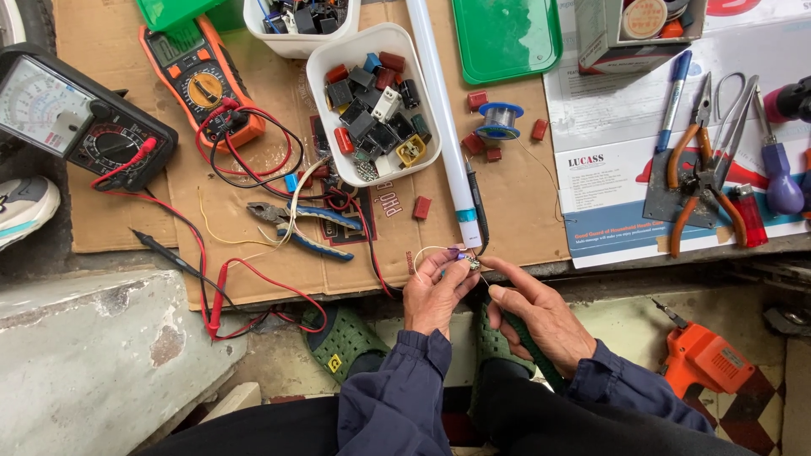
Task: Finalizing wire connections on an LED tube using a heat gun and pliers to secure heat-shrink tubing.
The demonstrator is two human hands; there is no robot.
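My left hand [435, 291] pinches a small electronic part [467, 263] with a thin pale wire looping off it, just above the cardboard's near edge. My right hand [541, 317] sits beside it, index finger stretched toward the part and touching it or nearly so; a dark cord runs under its palm. A black soldering iron [478, 207] lies against a long white tube [445, 127] just beyond the hands.
White tub of small relays and capacitors [374, 100], orange multimeter [203, 80], black analogue meter [76, 122] with red leads, blue-handled pliers [308, 224], solder spool [498, 120], green tray [505, 38]. Orange pliers, scissors, pen and screwdriver lie right; orange drill [705, 359] on the floor.
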